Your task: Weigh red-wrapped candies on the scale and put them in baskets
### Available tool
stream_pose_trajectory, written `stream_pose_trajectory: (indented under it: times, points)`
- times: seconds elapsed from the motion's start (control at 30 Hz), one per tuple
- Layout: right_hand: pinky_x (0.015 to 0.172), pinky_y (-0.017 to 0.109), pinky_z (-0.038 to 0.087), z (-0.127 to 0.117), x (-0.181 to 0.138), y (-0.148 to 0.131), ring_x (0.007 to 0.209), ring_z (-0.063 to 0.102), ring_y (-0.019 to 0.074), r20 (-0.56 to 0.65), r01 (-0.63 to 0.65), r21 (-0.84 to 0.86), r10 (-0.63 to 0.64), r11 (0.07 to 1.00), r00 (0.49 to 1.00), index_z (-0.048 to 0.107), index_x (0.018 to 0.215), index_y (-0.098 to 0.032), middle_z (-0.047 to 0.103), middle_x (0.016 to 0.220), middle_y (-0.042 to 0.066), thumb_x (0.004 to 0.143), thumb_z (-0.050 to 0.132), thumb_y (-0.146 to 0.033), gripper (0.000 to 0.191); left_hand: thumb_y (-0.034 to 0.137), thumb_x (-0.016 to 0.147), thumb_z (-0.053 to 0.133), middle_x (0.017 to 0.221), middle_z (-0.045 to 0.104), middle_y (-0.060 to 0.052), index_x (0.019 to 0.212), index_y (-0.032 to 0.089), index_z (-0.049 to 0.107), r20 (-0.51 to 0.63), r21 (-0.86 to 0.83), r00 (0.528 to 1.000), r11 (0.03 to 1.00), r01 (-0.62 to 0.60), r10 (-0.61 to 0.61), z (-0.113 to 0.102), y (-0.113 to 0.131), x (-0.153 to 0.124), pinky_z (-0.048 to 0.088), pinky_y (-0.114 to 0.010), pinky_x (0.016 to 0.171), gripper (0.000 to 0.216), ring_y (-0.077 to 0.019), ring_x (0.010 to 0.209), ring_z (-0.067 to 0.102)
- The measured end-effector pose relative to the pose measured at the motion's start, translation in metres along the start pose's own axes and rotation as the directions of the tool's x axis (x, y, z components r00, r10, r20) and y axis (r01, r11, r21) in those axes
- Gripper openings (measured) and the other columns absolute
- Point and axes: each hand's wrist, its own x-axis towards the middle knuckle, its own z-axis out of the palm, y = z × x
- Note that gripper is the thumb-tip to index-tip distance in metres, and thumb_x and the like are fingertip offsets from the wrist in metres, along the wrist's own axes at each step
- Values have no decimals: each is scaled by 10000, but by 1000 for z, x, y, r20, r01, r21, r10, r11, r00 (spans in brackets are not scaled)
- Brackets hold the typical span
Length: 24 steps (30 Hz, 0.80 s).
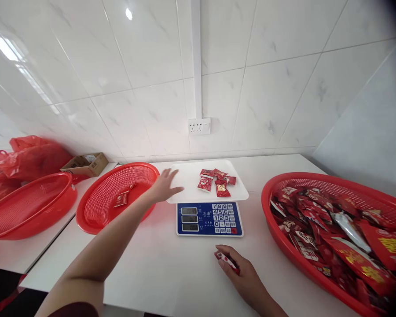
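My left hand (165, 186) reaches over the left edge of the scale's white tray (188, 180), fingers spread and nothing in them. Several small red candy packets (214, 179) lie grouped on the right half of that tray. Below it, the blue keypad panel of the weighing scale (209, 219) faces me, its digits too faint to read surely. My right hand (242, 273) is over the white table in front of the scale, with its fingers closed around a small red-and-white packet (227, 263).
A large red basket (267, 207) at the right holds many red packets. Left of the scale, another red basket (82, 207) contains a few packets. Farther left are one more red basket (69, 200), a cardboard box (97, 165) and red plastic bags (36, 156). A socket (199, 127) is on the tiled wall.
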Motion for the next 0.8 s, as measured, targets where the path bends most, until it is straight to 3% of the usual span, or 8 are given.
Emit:
stream_pose_trajectory:
  times: [0.07,0.13,0.23,0.37,0.47,0.57,0.67,0.8]
  points:
    - [850,323,505,0,0,1,946,638,220,2,7,-4,-7,1000,1000,630,1105,-217,688,1033,72,815,523,-442,382,587,834,413,1529,139,-120,1435,203,191,19,-30,983,983,-180,181,15,32,25,168,-430,1117,747,-257,1411,43]
    - [856,313,500,1,-1,2,957,634,214,-1,13,-13,-13,1000,1000,623,1114,-220,684,1041,67,827,507,-440,379,623,838,373,1527,154,-113,1432,218,193,27,-8,965,966,-260,260,31,60,50,192,-427,1109,741,-261,1409,72]
    - [853,302,499,0,-2,1,948,636,209,-29,18,-33,-19,999,999,625,1108,-231,684,1047,59,827,508,-447,374,545,897,303,1474,294,-119,1400,211,257,-25,51,971,970,-236,237,51,89,79,277,-432,1064,605,-264,1376,214]
    - [845,294,500,-1,-3,-5,926,638,206,-24,10,-59,-12,998,1000,625,1100,-227,687,1033,57,825,494,-458,382,416,937,277,1230,535,-123,1249,180,457,-101,103,973,975,-196,206,67,100,90,397,-403,947,431,-256,1187,459]
    - [858,302,491,-2,-2,-10,950,630,212,14,-3,-71,4,997,1000,611,1110,-215,679,1049,65,830,475,-455,393,431,928,315,1118,573,-114,1109,177,549,-151,155,969,972,-174,197,68,97,83,443,-373,859,390,-255,1097,497]
    - [875,313,480,-2,-2,-10,971,622,214,32,-10,-78,13,997,999,599,1119,-208,671,1070,70,834,469,-448,394,462,913,362,1051,591,-87,1022,198,577,-177,195,968,970,-143,178,54,84,72,462,-314,780,357,-231,1051,511]
    - [884,317,473,-2,-4,-8,981,619,212,33,-3,-75,5,997,999,592,1127,-205,667,1078,69,838,468,-444,395,457,919,351,1022,592,-81,972,203,579,-228,228,968,972,-53,106,25,58,60,453,-309,783,346,-223,1034,515]
    - [886,320,474,-2,-4,-5,984,620,210,27,5,-81,-3,997,1000,596,1126,-204,668,1077,69,836,478,-439,392,454,909,340,1046,577,-122,977,187,562,-302,254,951,956,149,-68,-24,3,32,459,-353,727,354,-288,1049,507]
